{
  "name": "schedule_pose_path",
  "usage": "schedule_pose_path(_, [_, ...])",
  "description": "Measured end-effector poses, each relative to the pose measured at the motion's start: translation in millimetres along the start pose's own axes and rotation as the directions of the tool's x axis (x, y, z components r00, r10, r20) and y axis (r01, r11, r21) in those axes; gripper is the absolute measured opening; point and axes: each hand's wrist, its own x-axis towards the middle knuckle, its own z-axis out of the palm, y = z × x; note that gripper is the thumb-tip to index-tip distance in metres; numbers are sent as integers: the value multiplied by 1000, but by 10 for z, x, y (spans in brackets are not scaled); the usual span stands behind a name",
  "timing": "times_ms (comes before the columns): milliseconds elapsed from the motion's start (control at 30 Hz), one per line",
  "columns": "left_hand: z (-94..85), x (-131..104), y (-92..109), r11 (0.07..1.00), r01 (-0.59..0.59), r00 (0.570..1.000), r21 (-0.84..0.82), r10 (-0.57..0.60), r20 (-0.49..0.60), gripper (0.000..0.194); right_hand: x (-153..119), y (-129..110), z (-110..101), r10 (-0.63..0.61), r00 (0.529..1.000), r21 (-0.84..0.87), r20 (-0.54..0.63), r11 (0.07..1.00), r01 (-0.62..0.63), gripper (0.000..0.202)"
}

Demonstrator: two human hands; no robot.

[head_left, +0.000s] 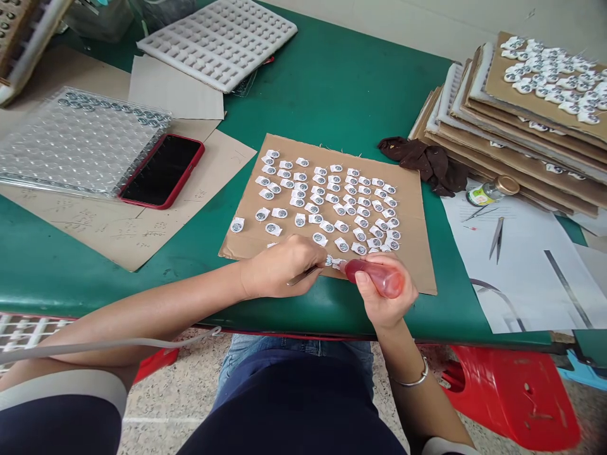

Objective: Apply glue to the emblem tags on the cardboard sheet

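My left hand is closed around a pair of thin metal tweezers, whose tips are hidden by the fingers. In my right hand is a small squeeze bottle of red liquid, tilted with its nozzle toward the left. The nozzle is at a small white piece with a round metallic disc, close by my left fingertips; whether they touch is too small to tell. Under both hands lies a brown cardboard sheet, bearing many similar white pieces in loose rows.
To the left are a red-cased phone and a clear plastic tray. A white foam tray lies at the back. On the right stand stacked cardboard sheets, a dark cloth, a small jar and spare tweezers.
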Motion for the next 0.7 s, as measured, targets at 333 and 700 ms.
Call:
schedule_pose_path(333, [-12, 0, -38, 999, 9, 1000, -45, -9, 6, 15, -9, 32, -4, 14, 990, 128, -137, 992, 4, 21])
schedule_pose_path(700, [-12, 1, -28, 999, 14, 1000, -44, -14, 7, 14, -11, 19, -3, 46, 999, 14, -28, 999, -45, 23])
